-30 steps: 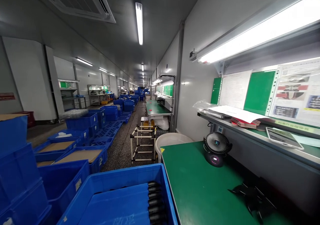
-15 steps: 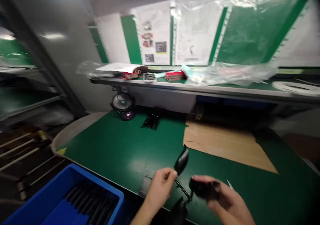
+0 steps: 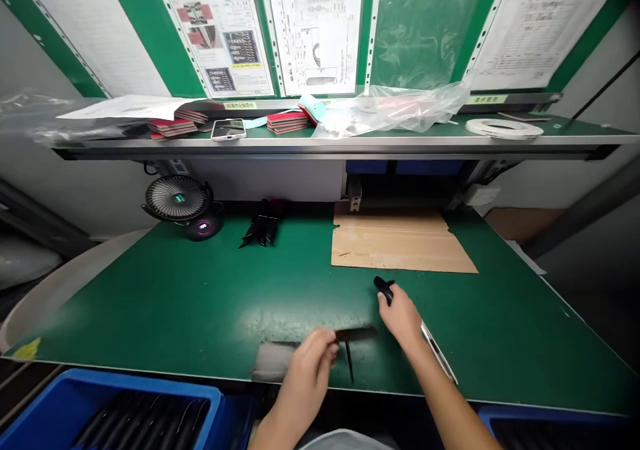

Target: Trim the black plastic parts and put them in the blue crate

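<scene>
The left hand (image 3: 306, 377) is pinching a flat black part (image 3: 356, 333), the right hand (image 3: 400, 317) is gripping a black piece (image 3: 383, 290) half-hidden by its fingers, and a cardboard sheet (image 3: 395, 241) is lying at twelve o'clock.

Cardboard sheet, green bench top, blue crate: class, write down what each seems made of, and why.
The cardboard sheet looks like matte brown card, creased along folds. The green bench top seems a rubbery mat, semi-gloss and scuffed, though that stays uncertain. The blue crate looks like moulded plastic, its rim smooth and faintly shiny.
</scene>
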The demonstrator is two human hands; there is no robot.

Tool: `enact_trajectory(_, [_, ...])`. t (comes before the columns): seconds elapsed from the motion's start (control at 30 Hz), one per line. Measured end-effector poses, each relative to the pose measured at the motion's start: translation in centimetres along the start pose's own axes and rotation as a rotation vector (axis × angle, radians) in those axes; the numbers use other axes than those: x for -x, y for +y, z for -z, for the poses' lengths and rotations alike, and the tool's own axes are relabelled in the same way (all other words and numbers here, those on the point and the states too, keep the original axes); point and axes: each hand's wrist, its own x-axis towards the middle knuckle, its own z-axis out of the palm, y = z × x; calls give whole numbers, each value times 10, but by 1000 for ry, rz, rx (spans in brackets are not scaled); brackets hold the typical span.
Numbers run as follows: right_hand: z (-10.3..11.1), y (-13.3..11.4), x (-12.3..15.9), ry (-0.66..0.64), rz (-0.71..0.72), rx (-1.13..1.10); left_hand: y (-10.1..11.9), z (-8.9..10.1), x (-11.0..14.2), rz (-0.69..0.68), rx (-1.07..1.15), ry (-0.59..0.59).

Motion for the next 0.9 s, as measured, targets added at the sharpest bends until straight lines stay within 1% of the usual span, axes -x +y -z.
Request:
enact_trajectory(0.07, [1, -5, -12, 86, 86, 110, -3, -1, -5, 299, 373, 85])
enact_trajectory(0.13, [-1, -7, -10, 119, 161, 183, -3, 1, -10, 505, 657, 166])
enact_trajectory(0.17, [-2, -8, -4, 118, 193, 205, -3, 3, -11, 576, 755, 217])
enact_trajectory(0.23, [-8, -7, 19, 95, 240, 230, -2, 7, -14, 685, 874, 314])
enact_trajectory(0.27, [-11, -6, 35, 46, 249, 220, -2, 8, -15, 718, 905, 351])
enact_trajectory(0.3, [-15, -5, 51, -50, 235, 169, -2, 9, -15, 730, 917, 378])
enact_trajectory(0.33, [-19, -4, 68, -194, 194, 74, -2, 9, -15, 719, 903, 393])
enact_trajectory(0.37, [-22, -3, 83, -370, 125, -58, -3, 8, -15, 683, 862, 394])
enact_trajectory(0.43, [-28, 0, 106, -707, -65, -373, -2, 7, -13, 554, 707, 392])
enact_trajectory(0.47, [-30, 1, 113, -826, -160, -512, -1, 7, -12, 477, 607, 394])
enact_trajectory(0.5, [-31, 1, 117, -899, -229, -605, 0, 7, -10, 407, 509, 397])
enact_trajectory(0.53, [-30, 0, 118, -945, -266, -654, 2, 8, -9, 357, 428, 397])
enact_trajectory(0.57, [-28, -1, 118, -980, -267, -658, 4, 10, -9, 332, 381, 390])
enact_trajectory(0.6, [-25, -5, 116, -1005, -231, -612, 6, 12, -8, 334, 373, 371])
enact_trajectory(0.63, [-21, -9, 113, -1008, -154, -507, 7, 14, -8, 360, 402, 339])
enact_trajectory(0.67, [-16, -16, 110, -981, -38, -350, 8, 16, -9, 400, 455, 302])
enact_trajectory(0.73, [-4, -31, 103, -853, 266, 62, 8, 18, -10, 483, 567, 226])
enact_trajectory(0.8, [6, -47, 97, -703, 575, 490, 5, 19, -10, 541, 623, 162])
enact_trajectory(0.87, [12, -58, 93, -634, 811, 806, 0, 19, -9, 577, 652, 108])
enact_trajectory(0.9, [13, -62, 92, -627, 898, 906, -3, 19, -9, 589, 667, 95])
